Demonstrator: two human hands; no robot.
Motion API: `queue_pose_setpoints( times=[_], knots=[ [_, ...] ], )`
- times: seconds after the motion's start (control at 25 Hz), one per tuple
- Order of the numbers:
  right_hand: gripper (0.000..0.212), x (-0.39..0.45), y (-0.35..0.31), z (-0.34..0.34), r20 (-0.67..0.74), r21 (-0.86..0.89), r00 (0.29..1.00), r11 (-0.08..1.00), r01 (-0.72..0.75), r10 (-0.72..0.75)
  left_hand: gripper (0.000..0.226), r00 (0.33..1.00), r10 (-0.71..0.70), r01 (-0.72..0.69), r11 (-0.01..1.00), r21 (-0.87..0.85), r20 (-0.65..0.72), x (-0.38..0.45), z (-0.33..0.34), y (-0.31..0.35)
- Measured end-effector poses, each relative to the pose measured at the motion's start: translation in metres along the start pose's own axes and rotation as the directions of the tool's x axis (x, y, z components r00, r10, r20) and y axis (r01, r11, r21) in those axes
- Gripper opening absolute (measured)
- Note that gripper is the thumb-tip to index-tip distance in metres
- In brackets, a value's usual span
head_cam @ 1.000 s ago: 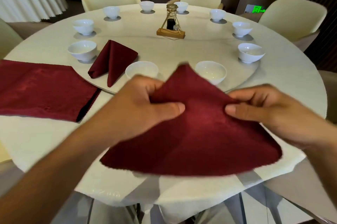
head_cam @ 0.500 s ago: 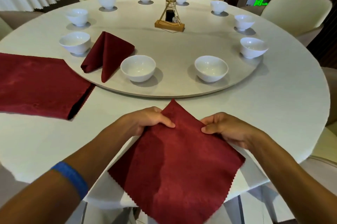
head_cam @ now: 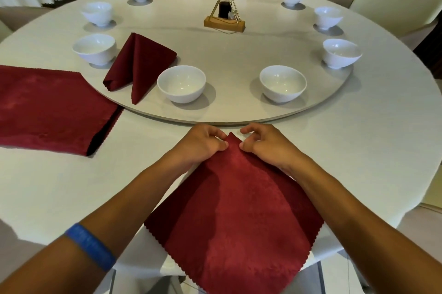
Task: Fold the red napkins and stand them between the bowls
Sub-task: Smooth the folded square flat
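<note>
Both hands moved closer, pinching napkin [head_cam: 236, 200] corner pointing toward bowls

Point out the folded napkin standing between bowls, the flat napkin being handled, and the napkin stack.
folded napkin [head_cam: 138, 64], head view, its front face.
flat napkin [head_cam: 239, 210], head view, its middle.
napkin stack [head_cam: 47, 107], head view, top surface.

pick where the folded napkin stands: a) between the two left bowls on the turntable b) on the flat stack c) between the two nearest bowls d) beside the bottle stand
a: the folded napkin stands on the turntable, between the left bowl and the near-left bowl.
</note>
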State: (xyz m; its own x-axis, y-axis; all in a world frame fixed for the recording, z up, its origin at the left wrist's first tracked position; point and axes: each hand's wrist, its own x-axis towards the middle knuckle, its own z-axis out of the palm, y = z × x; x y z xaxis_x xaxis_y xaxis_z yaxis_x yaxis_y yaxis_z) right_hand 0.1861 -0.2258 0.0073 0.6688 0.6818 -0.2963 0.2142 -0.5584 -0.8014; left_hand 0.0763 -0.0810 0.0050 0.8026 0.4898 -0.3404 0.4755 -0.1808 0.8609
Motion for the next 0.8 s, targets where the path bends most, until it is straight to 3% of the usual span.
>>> queue_pose_setpoints(
  times=[0.12, 0.2, 0.24, 0.28, 0.36, 0.4, 0.48, 0.56, 0.8],
  knots=[
    [0.036, 0.008, -0.002, 0.01, -0.033, -0.065, 0.996, 0.995, 0.077, -0.079, 0.019, 1.0, 0.017, -0.017, 1.0, 0.015, -0.017, 0.006, 0.004, -0.001],
    [0.037, 0.002, 0.002, 0.016, -0.097, -0.213, 0.98, 0.966, 0.148, -0.172, 0.027, 0.987, 0.15, -0.136, 0.971, 0.195, -0.058, 0.005, 0.006, -0.008],
    [0.038, -0.005, 0.005, 0.018, -0.138, -0.342, 0.956, 0.918, 0.2, -0.259, 0.032, 0.952, 0.299, -0.255, 0.89, 0.379, -0.062, 0.001, 0.006, -0.014],
    [0.04, -0.015, 0.01, 0.02, -0.153, -0.478, 0.916, 0.839, 0.261, -0.372, 0.035, 0.889, 0.458, -0.379, 0.746, 0.548, -0.009, -0.004, 0.007, -0.022],
    [0.047, -0.034, 0.019, 0.024, -0.048, -0.632, 0.872, 0.691, 0.351, -0.487, 0.041, 0.77, 0.621, -0.531, 0.494, 0.688, 0.148, -0.015, 0.012, -0.038],
    [0.054, -0.041, 0.024, 0.027, 0.035, -0.664, 0.893, 0.657, 0.357, -0.45, 0.044, 0.767, 0.612, -0.538, 0.451, 0.712, 0.193, -0.021, 0.016, -0.046],
    [0.065, -0.046, 0.035, 0.034, 0.152, -0.718, 0.937, 0.617, 0.323, -0.313, 0.053, 0.836, 0.503, -0.467, 0.442, 0.766, 0.219, -0.031, 0.019, -0.059],
    [0.066, -0.044, 0.045, 0.039, 0.159, -0.74, 0.953, 0.608, 0.287, -0.257, 0.061, 0.86, 0.459, -0.428, 0.415, 0.803, 0.222, -0.042, 0.013, -0.078],
    [0.067, -0.044, 0.052, 0.042, 0.13, -0.77, 0.945, 0.57, 0.286, -0.3, 0.053, 0.846, 0.512, -0.409, 0.446, 0.796, 0.148, -0.112, -0.036, -0.14]
  ],
)
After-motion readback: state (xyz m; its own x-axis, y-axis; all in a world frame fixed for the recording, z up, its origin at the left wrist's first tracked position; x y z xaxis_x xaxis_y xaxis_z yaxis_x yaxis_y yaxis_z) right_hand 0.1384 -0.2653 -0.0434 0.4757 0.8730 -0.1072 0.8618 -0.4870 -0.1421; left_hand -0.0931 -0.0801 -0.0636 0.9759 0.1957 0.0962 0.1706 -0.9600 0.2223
